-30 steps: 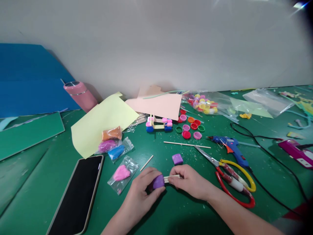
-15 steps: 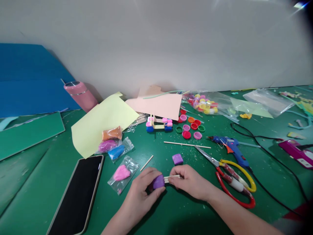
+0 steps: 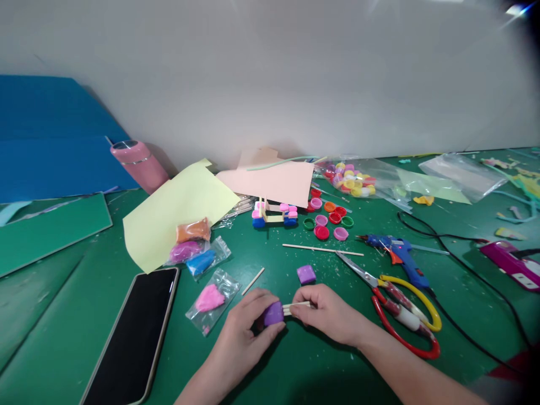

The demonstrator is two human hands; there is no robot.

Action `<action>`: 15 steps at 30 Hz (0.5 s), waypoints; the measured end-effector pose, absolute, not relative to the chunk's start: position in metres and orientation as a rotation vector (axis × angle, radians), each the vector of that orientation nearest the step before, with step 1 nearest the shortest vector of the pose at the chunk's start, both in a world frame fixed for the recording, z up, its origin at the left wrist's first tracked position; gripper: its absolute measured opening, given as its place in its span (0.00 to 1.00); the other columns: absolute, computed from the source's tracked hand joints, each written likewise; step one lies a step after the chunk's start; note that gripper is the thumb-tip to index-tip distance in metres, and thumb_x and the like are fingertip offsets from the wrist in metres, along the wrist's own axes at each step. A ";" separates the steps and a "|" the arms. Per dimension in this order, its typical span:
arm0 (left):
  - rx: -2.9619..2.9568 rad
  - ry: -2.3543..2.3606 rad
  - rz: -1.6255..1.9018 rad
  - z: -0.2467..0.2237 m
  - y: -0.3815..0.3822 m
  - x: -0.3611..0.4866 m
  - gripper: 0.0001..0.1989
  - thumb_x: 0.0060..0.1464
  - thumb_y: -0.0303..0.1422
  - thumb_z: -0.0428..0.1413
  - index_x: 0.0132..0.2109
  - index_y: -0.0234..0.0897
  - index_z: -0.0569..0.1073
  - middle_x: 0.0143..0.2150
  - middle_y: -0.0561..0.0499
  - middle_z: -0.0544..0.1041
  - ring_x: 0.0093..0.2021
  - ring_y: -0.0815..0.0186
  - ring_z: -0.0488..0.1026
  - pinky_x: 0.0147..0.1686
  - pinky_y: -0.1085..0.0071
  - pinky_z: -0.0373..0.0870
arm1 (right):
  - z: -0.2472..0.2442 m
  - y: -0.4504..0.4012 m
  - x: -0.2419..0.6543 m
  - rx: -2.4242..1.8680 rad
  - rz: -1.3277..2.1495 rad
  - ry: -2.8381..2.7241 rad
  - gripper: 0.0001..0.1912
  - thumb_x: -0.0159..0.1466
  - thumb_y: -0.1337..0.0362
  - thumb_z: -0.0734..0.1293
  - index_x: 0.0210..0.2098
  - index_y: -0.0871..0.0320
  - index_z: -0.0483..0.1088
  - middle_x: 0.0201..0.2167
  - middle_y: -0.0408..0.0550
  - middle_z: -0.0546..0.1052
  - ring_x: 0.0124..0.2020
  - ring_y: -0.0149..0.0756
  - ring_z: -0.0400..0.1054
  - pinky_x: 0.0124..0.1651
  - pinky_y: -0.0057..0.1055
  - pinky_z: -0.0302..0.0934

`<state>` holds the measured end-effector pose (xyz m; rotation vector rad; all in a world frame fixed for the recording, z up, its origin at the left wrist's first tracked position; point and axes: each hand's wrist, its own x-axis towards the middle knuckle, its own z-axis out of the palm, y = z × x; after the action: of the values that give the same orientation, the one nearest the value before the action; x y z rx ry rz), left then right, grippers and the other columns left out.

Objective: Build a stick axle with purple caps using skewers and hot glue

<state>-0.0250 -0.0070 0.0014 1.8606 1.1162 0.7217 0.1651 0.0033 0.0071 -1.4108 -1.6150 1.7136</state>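
My left hand (image 3: 248, 329) grips a purple clay block (image 3: 274, 314) between thumb and fingers. Short pale sticks (image 3: 288, 310) run from the block's right side to my right hand (image 3: 323, 312), whose thumb and fingers pinch them. Just behind my right hand a second purple clay piece (image 3: 306, 274) lies on the green table (image 3: 202, 371). One short stick (image 3: 253, 280) rests behind my left hand, and a longer stick (image 3: 323, 249) lies farther back. A small model with blue and pink clay parts (image 3: 275, 215) stands beyond them.
A phone (image 3: 130, 337) and bagged pink clay (image 3: 210, 298) lie on the left. Scissors (image 3: 407, 315) and a blue glue gun (image 3: 399, 253) with a black cable are on the right. Bottle caps (image 3: 321, 232), paper sheets (image 3: 270, 183) and a pink bottle (image 3: 141, 167) are behind.
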 end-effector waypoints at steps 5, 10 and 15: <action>1.862 1.116 0.728 0.002 -0.006 -0.025 0.09 0.50 0.26 0.55 0.40 0.38 0.71 0.37 0.49 0.71 0.38 0.64 0.70 0.38 0.69 0.67 | 0.007 0.003 0.165 -1.403 1.703 -1.622 0.10 0.58 0.63 0.62 0.23 0.60 0.63 0.17 0.36 0.58 0.20 0.25 0.48 0.21 0.22 0.43; 1.856 1.121 0.720 0.001 -0.006 -0.025 0.08 0.50 0.26 0.55 0.40 0.38 0.71 0.37 0.49 0.72 0.38 0.64 0.70 0.38 0.69 0.68 | 0.007 0.003 0.165 -1.400 1.701 -1.627 0.09 0.58 0.63 0.62 0.23 0.60 0.63 0.17 0.36 0.58 0.20 0.25 0.49 0.21 0.22 0.43; 1.849 1.127 0.723 0.001 -0.006 -0.025 0.09 0.49 0.27 0.55 0.40 0.37 0.71 0.38 0.48 0.71 0.38 0.64 0.70 0.38 0.69 0.68 | 0.007 0.003 0.165 -1.410 1.699 -1.623 0.09 0.58 0.64 0.62 0.23 0.60 0.63 0.17 0.36 0.58 0.20 0.25 0.49 0.21 0.22 0.43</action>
<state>-0.0249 -0.0057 0.0006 1.8488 1.1275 0.7234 0.1654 0.0032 0.0074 -1.4102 -1.6234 1.6993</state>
